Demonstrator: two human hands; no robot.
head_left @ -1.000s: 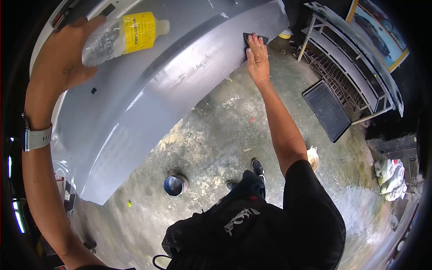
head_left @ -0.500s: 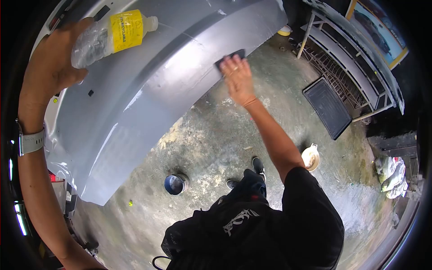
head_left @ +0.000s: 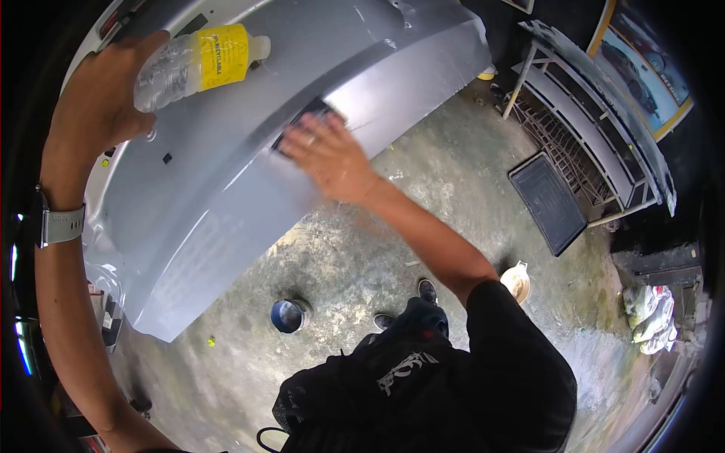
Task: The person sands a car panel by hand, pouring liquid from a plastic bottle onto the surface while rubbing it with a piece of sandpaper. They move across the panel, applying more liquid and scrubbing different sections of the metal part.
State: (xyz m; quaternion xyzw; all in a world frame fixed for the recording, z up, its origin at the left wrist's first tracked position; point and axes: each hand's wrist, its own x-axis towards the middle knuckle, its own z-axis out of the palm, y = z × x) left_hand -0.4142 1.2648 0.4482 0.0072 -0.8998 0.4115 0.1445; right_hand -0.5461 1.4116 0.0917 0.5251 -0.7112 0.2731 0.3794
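Observation:
At the upper left my left hand (head_left: pixel 102 98) is wrapped round a clear plastic bottle (head_left: pixel 174 72) with a yellow label, its mouth pointing right. The bottle lies tilted above a large grey car panel (head_left: pixel 226 136). My right hand (head_left: pixel 328 155), blurred by motion, presses a dark flat pad (head_left: pixel 310 113) against the panel's curved ridge. Wet, shiny patches show on the panel around the pad. A small black square (head_left: pixel 168 158) sits on the grey surface below the bottle.
A blue-lined bucket (head_left: pixel 291 315) and a pale basin (head_left: pixel 516 282) stand on the concrete floor. A black tray (head_left: pixel 549 202) lies beside a metal rack (head_left: pixel 585 124) at the right. White bags (head_left: pixel 651 317) are piled at the far right.
My right hand and the dark pad have moved left across the panel, from its lower edge up to the ridge. My left hand and the bottle appear slightly further right.

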